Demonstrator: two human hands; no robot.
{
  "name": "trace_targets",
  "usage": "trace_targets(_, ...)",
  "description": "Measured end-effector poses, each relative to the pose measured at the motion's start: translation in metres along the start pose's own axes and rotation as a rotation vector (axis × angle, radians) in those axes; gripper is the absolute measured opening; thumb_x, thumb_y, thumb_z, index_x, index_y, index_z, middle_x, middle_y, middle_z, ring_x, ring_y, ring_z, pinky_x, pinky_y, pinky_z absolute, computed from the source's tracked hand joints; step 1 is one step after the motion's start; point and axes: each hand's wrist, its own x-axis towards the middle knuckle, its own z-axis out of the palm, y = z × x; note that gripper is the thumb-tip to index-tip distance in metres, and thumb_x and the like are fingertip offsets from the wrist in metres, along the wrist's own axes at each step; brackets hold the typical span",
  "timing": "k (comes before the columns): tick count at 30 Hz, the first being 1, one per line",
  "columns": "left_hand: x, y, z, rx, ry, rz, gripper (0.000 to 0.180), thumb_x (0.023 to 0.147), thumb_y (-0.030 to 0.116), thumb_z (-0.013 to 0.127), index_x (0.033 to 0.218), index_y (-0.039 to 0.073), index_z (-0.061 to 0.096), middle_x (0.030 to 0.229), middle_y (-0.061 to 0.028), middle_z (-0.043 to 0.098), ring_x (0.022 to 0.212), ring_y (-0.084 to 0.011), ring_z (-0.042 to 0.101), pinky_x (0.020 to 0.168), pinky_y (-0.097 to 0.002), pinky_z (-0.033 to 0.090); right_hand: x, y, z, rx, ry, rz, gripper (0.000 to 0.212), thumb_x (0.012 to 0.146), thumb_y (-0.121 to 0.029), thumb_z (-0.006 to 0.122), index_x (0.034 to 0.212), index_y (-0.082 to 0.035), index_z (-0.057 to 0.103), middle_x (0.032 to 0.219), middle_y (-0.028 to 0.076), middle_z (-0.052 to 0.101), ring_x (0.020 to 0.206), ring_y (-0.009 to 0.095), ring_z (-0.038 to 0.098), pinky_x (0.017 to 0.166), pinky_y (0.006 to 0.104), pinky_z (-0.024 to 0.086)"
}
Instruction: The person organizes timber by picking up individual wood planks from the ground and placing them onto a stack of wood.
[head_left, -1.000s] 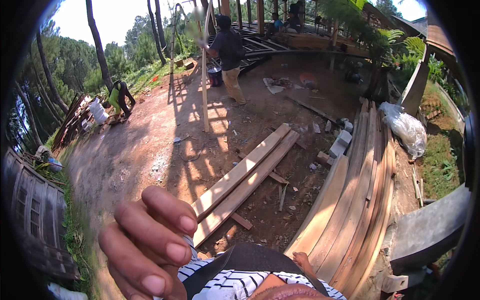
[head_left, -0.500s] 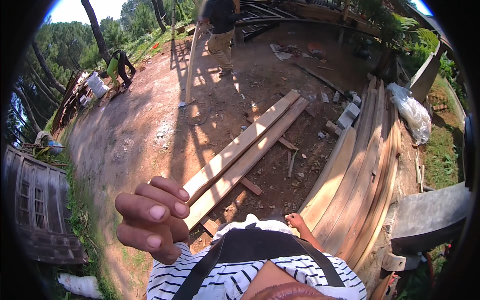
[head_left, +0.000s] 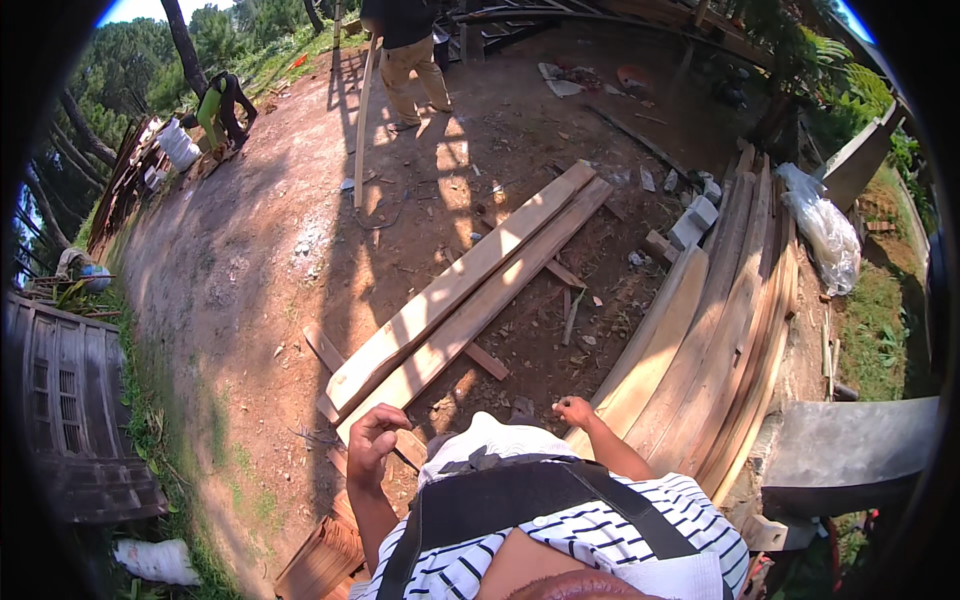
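Observation:
My left hand (head_left: 375, 437) is raised beside the near ends of two long sawn planks, its fingers loosely bent and apart with nothing in them. One pale plank (head_left: 460, 293) lies on the left and a browner plank (head_left: 505, 292) runs along its right side, both resting on short wooden crosspieces (head_left: 487, 361). To the right, my right hand (head_left: 574, 411) hangs near the end of a pile of long boards (head_left: 690, 375). Its fingers are curled closed; whether anything small is inside cannot be made out.
A person in tan trousers (head_left: 404, 75) stands ahead beside an upright wooden post (head_left: 366, 125). Another person in green (head_left: 212, 112) bends at the far left near a white sack (head_left: 179, 146). Grey blocks (head_left: 690, 225) and crumpled clear plastic (head_left: 822, 228) lie by the boards. Stacked wood (head_left: 322, 558) sits at lower left.
My left hand has dropped from in front of me to down beside the planks. The view has shifted slightly, and the person ahead has moved with the post.

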Motion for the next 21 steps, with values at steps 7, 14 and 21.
trace_targets(7,0.033,-0.019,0.077,-0.298,-0.483,-0.052,0.055,0.083,0.050,0.068,0.103,-0.001,0.070,0.113,-0.0220,0.058,0.110,-0.0341,0.057,0.097,-0.0451,0.041,0.077,-0.022,-0.050,-0.026,0.055,-0.087,0.036,0.086,-0.036,0.069,0.094,-0.001,0.070,0.077,0.007,0.069,0.069,0.014,0.063,0.066,0.0322,0.049)
trace_targets(14,0.045,-0.033,0.066,-0.229,-0.274,-0.214,0.051,0.079,0.049,0.072,0.097,0.002,0.074,0.130,-0.0253,0.052,0.124,-0.0372,0.049,0.106,-0.0476,0.034,0.108,0.033,-0.025,-0.127,-0.182,-0.003,0.049,0.082,-0.050,0.067,0.100,-0.005,0.072,0.100,0.020,0.071,0.101,0.036,0.066,0.089,0.0434,0.050)
trace_targets(21,-0.007,-0.140,-0.031,-0.242,0.621,-0.472,0.028,0.094,0.029,0.065,0.100,0.001,0.066,0.115,-0.0133,0.064,0.101,-0.0177,0.062,0.091,-0.0328,0.048,0.144,0.032,0.018,0.154,-0.324,-0.029,0.030,0.089,-0.033,0.069,0.090,-0.002,0.068,0.077,0.005,0.068,0.068,0.011,0.060,0.059,0.0275,0.047)
